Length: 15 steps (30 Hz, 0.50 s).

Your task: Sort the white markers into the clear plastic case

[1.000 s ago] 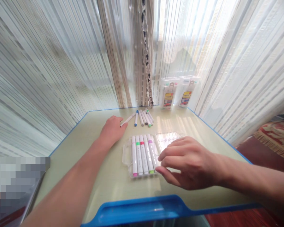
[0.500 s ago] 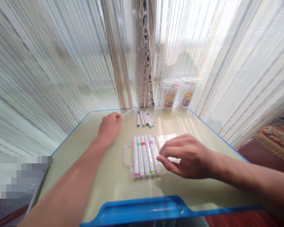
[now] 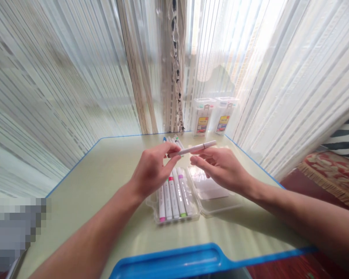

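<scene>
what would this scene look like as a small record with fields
left hand: pinching a white marker by one end
right hand: close under that marker, contact unclear
open plastic case: on the tabletop, five markers in its left half
loose markers: beyond the left hand, partly hidden
upright clear cases: two, near the far edge
string curtain: hanging behind the tabletop

Held marker (image 3: 193,148) was white, dark-banded.
Cased markers (image 3: 173,197) were white with red, purple bands, pink, green ends; tabletop (image 3: 84,174) was pale green, blue-edged; curtain (image 3: 75,77) was striped white and beige.
</scene>
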Tool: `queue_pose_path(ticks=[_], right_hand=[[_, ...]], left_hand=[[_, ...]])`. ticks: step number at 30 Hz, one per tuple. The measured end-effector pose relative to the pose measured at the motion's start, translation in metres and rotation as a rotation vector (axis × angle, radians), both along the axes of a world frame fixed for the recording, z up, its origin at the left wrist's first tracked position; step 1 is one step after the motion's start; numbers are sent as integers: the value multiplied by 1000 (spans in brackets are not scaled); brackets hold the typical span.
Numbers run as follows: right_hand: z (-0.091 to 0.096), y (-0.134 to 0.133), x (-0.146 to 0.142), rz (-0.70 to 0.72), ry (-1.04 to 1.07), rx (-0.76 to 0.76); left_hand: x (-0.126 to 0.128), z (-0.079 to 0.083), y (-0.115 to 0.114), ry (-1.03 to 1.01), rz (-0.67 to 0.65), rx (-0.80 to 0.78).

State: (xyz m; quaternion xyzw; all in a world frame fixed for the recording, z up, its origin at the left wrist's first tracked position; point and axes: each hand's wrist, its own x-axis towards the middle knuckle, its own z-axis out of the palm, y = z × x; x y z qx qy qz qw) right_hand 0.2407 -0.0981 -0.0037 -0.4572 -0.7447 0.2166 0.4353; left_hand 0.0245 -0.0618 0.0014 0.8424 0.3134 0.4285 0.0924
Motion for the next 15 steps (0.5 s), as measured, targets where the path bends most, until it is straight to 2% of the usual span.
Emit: queue_pose_path(ticks=[4, 9, 12, 15], right_hand=[[-4, 4, -1, 63, 308, -73], [-7, 3, -7, 152, 433, -84], [-5, -4, -9, 192, 382, -86], [-1, -12, -9, 217, 182, -50]], left_hand=[[3, -3, -4, 9, -104, -78], [6, -4, -7, 17, -174, -161], [6, 1, -9, -92, -155, -258], [7, 5, -10, -256, -213, -404]])
